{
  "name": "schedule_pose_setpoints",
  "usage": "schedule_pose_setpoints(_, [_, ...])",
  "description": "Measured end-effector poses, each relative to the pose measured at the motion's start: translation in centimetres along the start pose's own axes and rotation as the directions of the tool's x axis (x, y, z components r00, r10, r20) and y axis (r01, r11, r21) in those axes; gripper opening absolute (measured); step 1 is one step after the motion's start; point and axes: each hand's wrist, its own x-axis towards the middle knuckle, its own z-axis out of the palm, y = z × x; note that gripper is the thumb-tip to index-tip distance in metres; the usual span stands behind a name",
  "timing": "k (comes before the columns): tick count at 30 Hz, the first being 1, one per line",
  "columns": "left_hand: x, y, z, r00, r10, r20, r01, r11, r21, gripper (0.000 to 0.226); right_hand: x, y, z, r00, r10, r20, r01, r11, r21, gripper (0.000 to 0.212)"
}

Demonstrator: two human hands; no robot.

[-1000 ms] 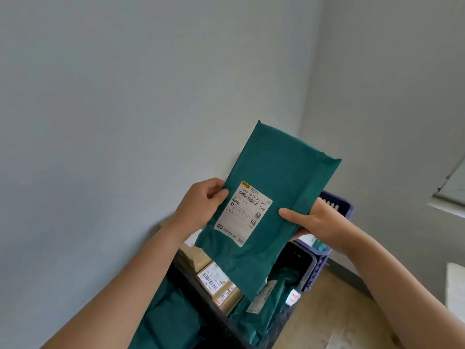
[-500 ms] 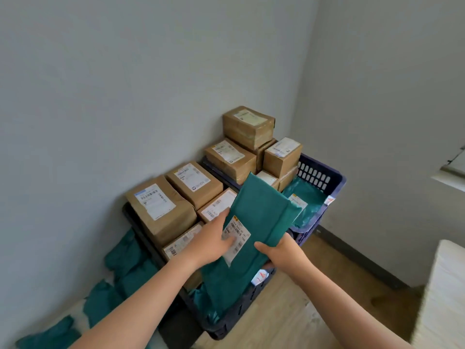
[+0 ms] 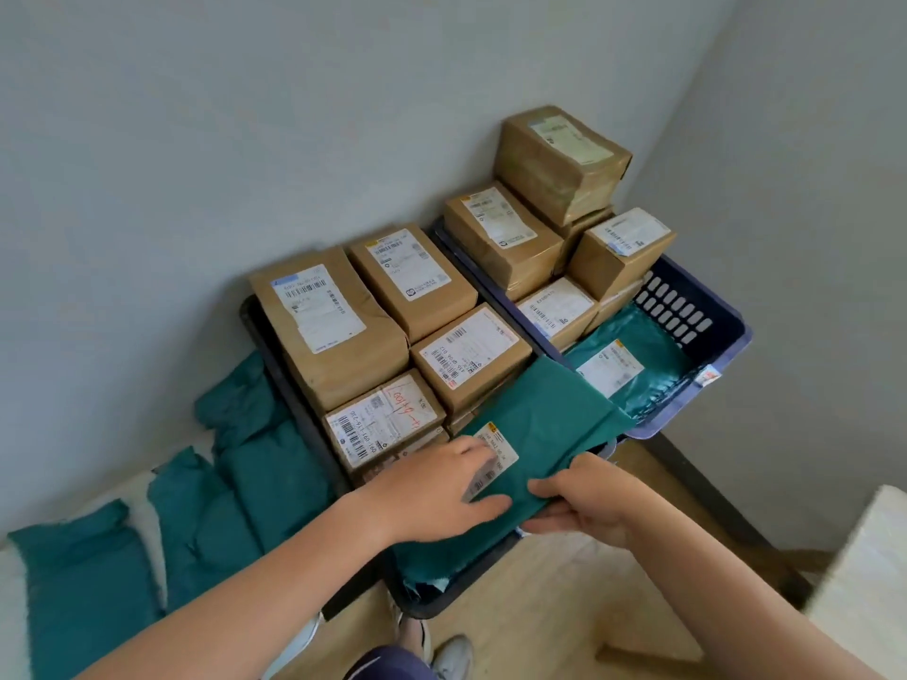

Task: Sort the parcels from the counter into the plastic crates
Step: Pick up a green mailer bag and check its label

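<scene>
The mailer (image 3: 540, 419) is lying over the black crate's (image 3: 441, 603) front end, with the left hand (image 3: 437, 493) pressing flat on its label and the right hand (image 3: 589, 503) pinching its near edge. Boxes (image 3: 333, 326) are filling this crate and the blue crate (image 3: 726, 336), which are standing in a grey-walled corner beside wooden floor (image 3: 540, 625)

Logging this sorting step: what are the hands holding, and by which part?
A green mailer, over the black crate. The right hand pinches its near edge, thumb on top; the left hand lies flat on its label.
</scene>
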Motion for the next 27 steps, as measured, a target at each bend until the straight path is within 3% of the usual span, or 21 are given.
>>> schedule_pose_setpoints(6, [-1.5, 0.9, 0.7, 0.989, 0.006, 0.147, -0.007, 1.0, 0.003, 0.083, -1.7, 0.2, 0.3, 0.994, 0.075, 0.083, -0.075, 0.997, -0.01, 0.02])
schedule_pose_setpoints(11, [-0.6, -0.6, 1.5, 0.975, -0.05, 0.219, 0.036, 0.997, 0.068, 0.081, 2.8, -1.9, 0.7, 0.986, 0.154, 0.065, -0.152, 0.988, -0.034, 0.022])
schedule_pose_setpoints(15, [1.3, -1.6, 3.0, 0.976, -0.124, 0.177, 0.067, 0.952, 0.298, 0.065, 7.5, -3.1, 1.3, 0.983, 0.182, 0.036, -0.175, 0.974, -0.145, 0.03])
schedule_pose_setpoints(19, [3.0, -2.2, 3.6, 0.952, -0.162, 0.26, 0.087, 0.957, 0.278, 0.064, 10.9, -2.6, 1.7, 0.98, 0.173, -0.093, -0.196, 0.891, -0.409, 0.018])
schedule_pose_setpoints(21, [3.5, -2.4, 4.0, 0.901, -0.158, 0.404, 0.077, 0.974, 0.212, 0.06, 11.4, -2.1, 1.8, 0.976, 0.127, -0.174, -0.212, 0.71, -0.672, 0.019])
schedule_pose_setpoints(23, [3.8, -2.7, 4.1, 0.844, -0.171, 0.508, 0.107, 0.982, 0.153, 0.055, 10.7, -2.4, 2.3, 0.976, 0.022, -0.218, -0.212, 0.357, -0.91, 0.031])
schedule_pose_setpoints(25, [4.2, -2.9, 3.8, 0.854, -0.173, 0.491, 0.147, 0.985, 0.093, 0.057, 9.8, -2.8, 3.2, 0.967, -0.145, -0.209, -0.209, 0.018, -0.978, 0.038])
schedule_pose_setpoints(27, [4.6, -3.2, 3.4, 0.903, -0.181, 0.39, 0.183, 0.983, 0.032, 0.056, 9.7, -2.9, 3.8, 0.946, -0.3, -0.123, -0.177, -0.162, -0.971, 0.042])
